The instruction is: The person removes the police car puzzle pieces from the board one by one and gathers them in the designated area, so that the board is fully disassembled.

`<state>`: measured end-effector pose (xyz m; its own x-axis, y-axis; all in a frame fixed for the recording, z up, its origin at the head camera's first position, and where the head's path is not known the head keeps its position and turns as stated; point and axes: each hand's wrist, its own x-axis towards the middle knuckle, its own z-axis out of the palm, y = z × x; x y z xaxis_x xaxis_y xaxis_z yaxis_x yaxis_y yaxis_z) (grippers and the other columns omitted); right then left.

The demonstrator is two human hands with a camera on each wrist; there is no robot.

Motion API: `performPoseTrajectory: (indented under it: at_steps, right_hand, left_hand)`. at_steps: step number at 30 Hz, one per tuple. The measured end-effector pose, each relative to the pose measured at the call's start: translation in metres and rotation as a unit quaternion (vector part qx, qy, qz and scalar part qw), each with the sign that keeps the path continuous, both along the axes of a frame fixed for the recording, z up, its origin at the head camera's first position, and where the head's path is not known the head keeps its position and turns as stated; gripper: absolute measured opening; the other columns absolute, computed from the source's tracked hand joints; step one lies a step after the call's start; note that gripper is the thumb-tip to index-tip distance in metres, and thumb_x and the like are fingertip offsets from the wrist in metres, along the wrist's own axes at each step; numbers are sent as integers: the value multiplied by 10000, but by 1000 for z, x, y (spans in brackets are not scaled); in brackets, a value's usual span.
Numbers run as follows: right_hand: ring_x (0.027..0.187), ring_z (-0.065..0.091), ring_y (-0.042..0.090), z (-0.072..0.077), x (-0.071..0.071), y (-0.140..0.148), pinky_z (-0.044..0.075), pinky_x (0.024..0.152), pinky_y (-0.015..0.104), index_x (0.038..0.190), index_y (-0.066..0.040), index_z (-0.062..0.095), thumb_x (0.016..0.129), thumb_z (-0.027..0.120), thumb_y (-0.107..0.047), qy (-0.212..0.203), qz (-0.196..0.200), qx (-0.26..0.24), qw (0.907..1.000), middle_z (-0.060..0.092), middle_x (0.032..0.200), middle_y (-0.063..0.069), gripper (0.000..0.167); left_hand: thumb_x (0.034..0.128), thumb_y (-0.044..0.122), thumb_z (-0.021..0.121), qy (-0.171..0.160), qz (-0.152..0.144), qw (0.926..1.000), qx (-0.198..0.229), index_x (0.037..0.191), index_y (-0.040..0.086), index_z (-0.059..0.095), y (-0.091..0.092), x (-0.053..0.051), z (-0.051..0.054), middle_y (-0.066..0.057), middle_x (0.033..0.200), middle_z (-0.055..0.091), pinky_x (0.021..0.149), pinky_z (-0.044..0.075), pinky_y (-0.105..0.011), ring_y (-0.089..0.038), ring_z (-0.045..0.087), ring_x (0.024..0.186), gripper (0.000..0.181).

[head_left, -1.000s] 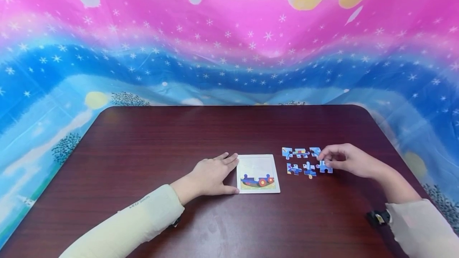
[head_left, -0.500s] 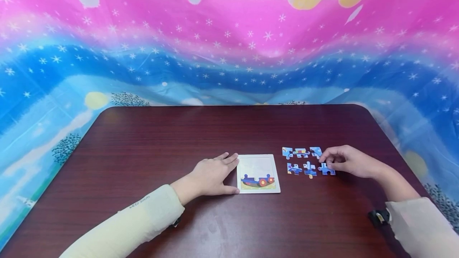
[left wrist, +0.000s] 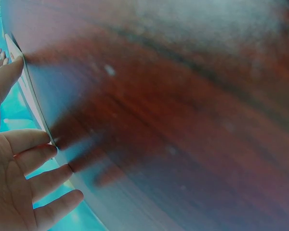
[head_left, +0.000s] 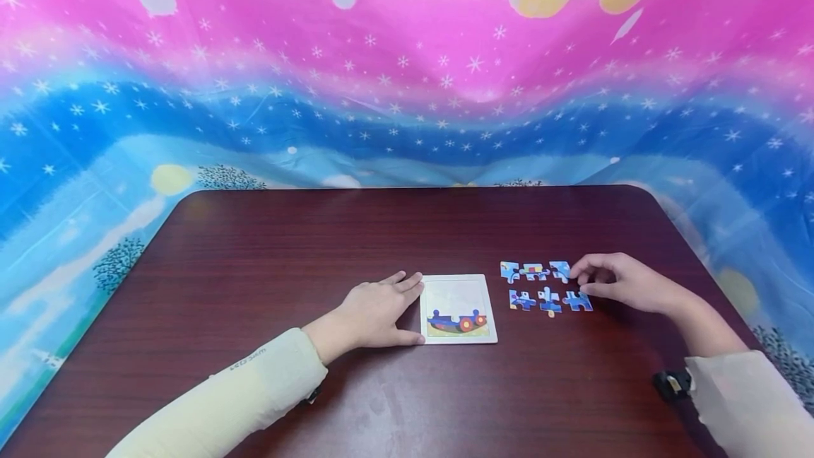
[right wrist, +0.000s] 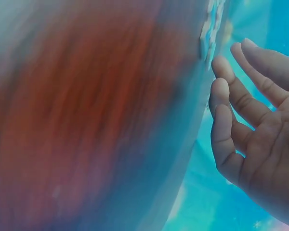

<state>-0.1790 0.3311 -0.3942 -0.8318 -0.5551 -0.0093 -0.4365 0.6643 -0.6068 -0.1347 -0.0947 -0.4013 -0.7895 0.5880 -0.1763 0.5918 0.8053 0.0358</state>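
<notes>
- While the square white tray [head_left: 456, 295] lay flat on the table near its middle, its recess was filled only along the near side, where a printed strip [head_left: 454, 326] showed a blue body and red wheels with yellow centres; pale bare base showed above it.
- The left hand [head_left: 375, 313] lay to the left of the tray with fingers spread and fairly straight, thumb and fingertips touching the tray's left edge without wrapping round it.
- Six loose, mostly blue jigsaw pieces lay apart from the tray, just to its right, in two rows of three: the far row ended on the right in a light-blue piece [head_left: 560, 271], the near row in a blue and white piece [head_left: 577, 301].
- The right hand [head_left: 620, 283] was beside the right end of these rows, fingers loosely bent and grasping nothing; its forefinger and thumb tips were so close to the two end pieces that contact could not be told.
- Both forearms wore pale cream sleeves [head_left: 235, 401], and a small black device [head_left: 672, 386] sat by the right cuff.
- Beneath everything was the dark reddish-brown, wood-grained table [head_left: 318, 232].
- Behind it hung a pink and blue cloth [head_left: 407, 97] printed with white snowflakes.
</notes>
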Motion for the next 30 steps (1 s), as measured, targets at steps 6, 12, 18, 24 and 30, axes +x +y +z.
performPoseTrajectory:
  at_steps: [6,12,18,24,30]
  right_hand:
    - [686,559,94,5,-2,-23,477,596,243,1094,-70,679,933,662,-64,-248,44,-101,9996,654,904,-4,162]
    - [783,574,74,10,-7,-54,501,638,254,1118,-84,688,925,689,-119,-391,240,35,9989,683,972,25,196]
    - [858,603,94,11,-13,-88,533,734,266,1141,-82,701,918,701,-131,-346,683,157,9969,714,1041,41,228]
    - [813,602,135,9,-20,-118,527,698,260,1163,-83,703,939,677,-128,-738,1005,-84,9922,684,961,2,231]
    - [808,597,156,9,-25,-142,531,705,263,1168,-66,706,933,685,-125,-966,1325,-149,9863,669,935,6,243]
  left_hand:
    - [852,715,580,23,-3,10000,-10,1524,157,418,0,0,0,14,1601,368,943,548,-435,-205,392,1465,889]
    - [850,719,581,32,-13,10000,11,1523,160,421,-1,0,0,15,1599,371,928,555,-428,-206,395,1463,889]
    - [837,725,596,3,36,9999,94,1519,180,430,-1,0,0,31,1593,380,920,559,-420,-196,396,1462,889]
    - [836,721,602,-12,48,9999,117,1521,178,427,-1,0,0,32,1594,377,900,567,-413,-194,394,1463,892]
    - [835,722,601,-49,88,9999,106,1528,179,413,-1,0,-1,35,1601,365,926,557,-423,-196,384,1468,900]
